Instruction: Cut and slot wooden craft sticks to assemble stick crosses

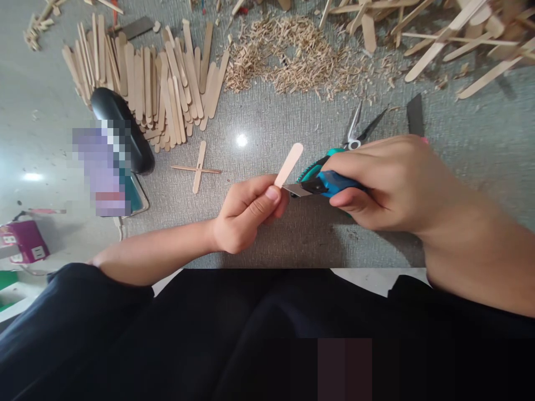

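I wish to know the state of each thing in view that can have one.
Left hand: closed on wooden stick
Wooden stick: held, leaning, rounded end free
Right hand: gripping utility knife
Utility knife: blade out
Scissors: blades spread open
Stick pair: lying in a cross
Wood shavings: loose, heaped
Stick pile: untidy
Black case: looks shut
Phone: screen blurred, cannot tell

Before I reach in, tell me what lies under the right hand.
A scissor-like tool pokes out beneath the right hand, its open blades and part of a teal handle showing; the hand and blue knife cover the rest.
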Motion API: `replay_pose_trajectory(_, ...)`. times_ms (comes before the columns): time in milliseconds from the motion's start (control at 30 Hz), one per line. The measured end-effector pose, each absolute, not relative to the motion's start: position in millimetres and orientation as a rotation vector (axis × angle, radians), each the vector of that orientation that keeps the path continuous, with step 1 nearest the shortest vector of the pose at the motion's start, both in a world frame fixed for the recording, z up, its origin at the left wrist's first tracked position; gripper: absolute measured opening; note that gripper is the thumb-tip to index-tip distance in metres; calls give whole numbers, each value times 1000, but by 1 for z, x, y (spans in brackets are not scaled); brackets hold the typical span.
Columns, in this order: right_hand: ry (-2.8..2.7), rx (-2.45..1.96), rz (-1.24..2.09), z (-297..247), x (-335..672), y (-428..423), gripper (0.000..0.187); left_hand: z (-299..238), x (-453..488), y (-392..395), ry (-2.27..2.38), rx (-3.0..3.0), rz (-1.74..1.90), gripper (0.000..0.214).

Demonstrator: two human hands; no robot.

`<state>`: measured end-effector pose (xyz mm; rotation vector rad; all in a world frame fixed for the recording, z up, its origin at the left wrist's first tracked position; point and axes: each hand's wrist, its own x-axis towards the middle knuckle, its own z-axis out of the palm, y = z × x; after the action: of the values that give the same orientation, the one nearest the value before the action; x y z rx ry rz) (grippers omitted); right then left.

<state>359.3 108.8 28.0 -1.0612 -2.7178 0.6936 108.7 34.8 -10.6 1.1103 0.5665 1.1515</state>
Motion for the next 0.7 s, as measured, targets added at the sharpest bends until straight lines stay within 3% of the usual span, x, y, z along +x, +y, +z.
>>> replay_pose_trajectory(167,-2713,-1065,738,22,356,102,88,-18,103,30,473,1160,1129,34)
replay_pose_trajectory(500,-2794,-1008,590,19,360,98,87,-23,108,22,629,1095,1110,49)
replay_pose_trajectory(700,-2667,-922,435,14,352,92,78,-11,112,24,608,1116,1210,40)
